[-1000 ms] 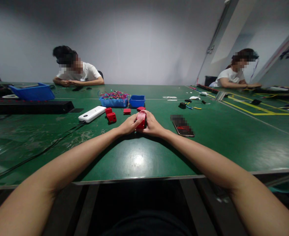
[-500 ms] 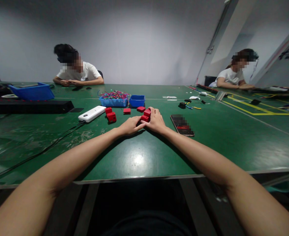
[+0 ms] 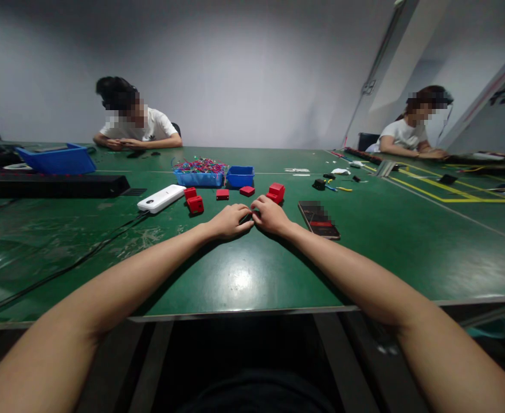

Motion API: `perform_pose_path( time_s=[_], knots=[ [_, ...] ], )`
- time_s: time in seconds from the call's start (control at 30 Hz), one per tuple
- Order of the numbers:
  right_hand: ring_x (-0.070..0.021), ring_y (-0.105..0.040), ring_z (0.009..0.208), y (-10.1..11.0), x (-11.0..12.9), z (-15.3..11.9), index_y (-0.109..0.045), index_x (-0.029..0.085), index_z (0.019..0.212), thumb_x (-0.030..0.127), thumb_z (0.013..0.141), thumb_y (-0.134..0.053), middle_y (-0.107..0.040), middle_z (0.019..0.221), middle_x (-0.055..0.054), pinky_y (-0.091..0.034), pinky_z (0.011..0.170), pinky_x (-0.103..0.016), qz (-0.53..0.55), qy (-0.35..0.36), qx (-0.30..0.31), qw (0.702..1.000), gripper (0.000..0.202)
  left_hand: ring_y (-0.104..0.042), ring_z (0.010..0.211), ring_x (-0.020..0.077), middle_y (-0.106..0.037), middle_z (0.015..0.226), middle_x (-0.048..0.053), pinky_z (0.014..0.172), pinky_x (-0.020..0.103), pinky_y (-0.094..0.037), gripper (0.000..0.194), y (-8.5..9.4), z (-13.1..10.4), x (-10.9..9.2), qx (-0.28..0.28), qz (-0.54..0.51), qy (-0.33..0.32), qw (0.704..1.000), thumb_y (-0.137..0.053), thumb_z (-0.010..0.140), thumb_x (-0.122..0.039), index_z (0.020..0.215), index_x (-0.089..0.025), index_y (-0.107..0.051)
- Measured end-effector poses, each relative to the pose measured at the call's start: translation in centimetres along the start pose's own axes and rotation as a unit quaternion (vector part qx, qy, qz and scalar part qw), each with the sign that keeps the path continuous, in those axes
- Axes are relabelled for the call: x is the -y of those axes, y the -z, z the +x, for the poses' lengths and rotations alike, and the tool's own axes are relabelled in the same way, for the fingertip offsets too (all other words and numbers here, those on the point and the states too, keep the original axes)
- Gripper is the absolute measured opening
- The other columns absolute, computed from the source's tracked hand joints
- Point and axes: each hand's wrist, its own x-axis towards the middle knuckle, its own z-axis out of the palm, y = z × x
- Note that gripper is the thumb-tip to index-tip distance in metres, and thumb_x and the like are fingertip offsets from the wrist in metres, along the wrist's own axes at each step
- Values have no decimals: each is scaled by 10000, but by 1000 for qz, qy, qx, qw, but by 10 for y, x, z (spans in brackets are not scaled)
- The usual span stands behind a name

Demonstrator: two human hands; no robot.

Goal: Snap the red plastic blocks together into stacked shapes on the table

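My left hand [image 3: 231, 221] rests low over the green table with its fingers curled and its thumb brought near them. Facing it, fingertips almost meeting, is my right hand [image 3: 273, 215], also closed with bent fingers. What the fingers hold, if anything, is too small or hidden to make out. Just beyond my right hand stands a red block-shaped plastic part [image 3: 276, 192], its lower edge partly covered by the hand. Farther off lie two flat red pieces, one on the left [image 3: 222, 195] and one on the right [image 3: 247, 191]. More red block-shaped parts [image 3: 195, 205] sit left of my left hand.
A blue bin [image 3: 198, 179] full of coloured wires stands beside a smaller blue bin [image 3: 240, 176]. A white power bank [image 3: 161, 199] with a black cable lies left, a phone [image 3: 318, 219] right. Pliers [image 3: 338, 188] lie farther back. Two people sit across the table.
The red block-shaped part that was between my hands now stands farther right, out of my right hand's grasp. My right hand has drawn in and its fingers have curled near my left fingertips.
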Motion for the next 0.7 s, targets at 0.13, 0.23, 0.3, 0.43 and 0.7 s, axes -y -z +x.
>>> perform_pose_path(
  time_s=[0.13,0.23,0.3,0.43,0.7],
  knots=[
    [-246,-579,1067,-1,0,-1,-648,156,1133,298,926,-471,-630,1133,-136,-442,947,-354,-17,-24,51,998,308,-603,1136,263,-636,1236,138,979,401,-482,340,-1,0,0,-3,1,1,1000,-475,943,-383,1144,-155,-627],
    [-273,-563,1146,-1,0,-2,-614,151,1188,358,936,-464,-597,1237,-161,-438,967,-388,-14,-65,58,996,360,-602,1137,265,-633,1242,137,980,404,-483,350,-2,0,1,-7,8,3,1000,-473,943,-395,1153,-159,-625],
    [-298,-530,1218,-2,0,-2,-581,137,1232,391,937,-462,-518,1358,-199,-431,979,-410,-17,-109,54,992,407,-602,1134,268,-631,1241,149,980,404,-483,362,-2,0,1,-7,11,2,1000,-474,942,-394,1156,-144,-623],
    [-331,-481,1288,-3,-3,0,-550,130,1266,467,950,-433,-494,1390,-228,-405,1005,-451,-35,-145,70,986,476,-607,1122,260,-632,1231,152,978,401,-485,360,-1,0,0,-4,9,1,1000,-477,941,-394,1156,-144,-622],
    [-302,-546,1206,5,-10,-3,-566,156,1257,438,986,-374,-592,1280,-184,-428,958,-428,-46,-68,101,992,435,-597,1126,256,-629,1241,134,971,393,-466,347,3,0,-4,12,14,15,1000,-467,941,-406,1140,-168,-624]
  ],
)
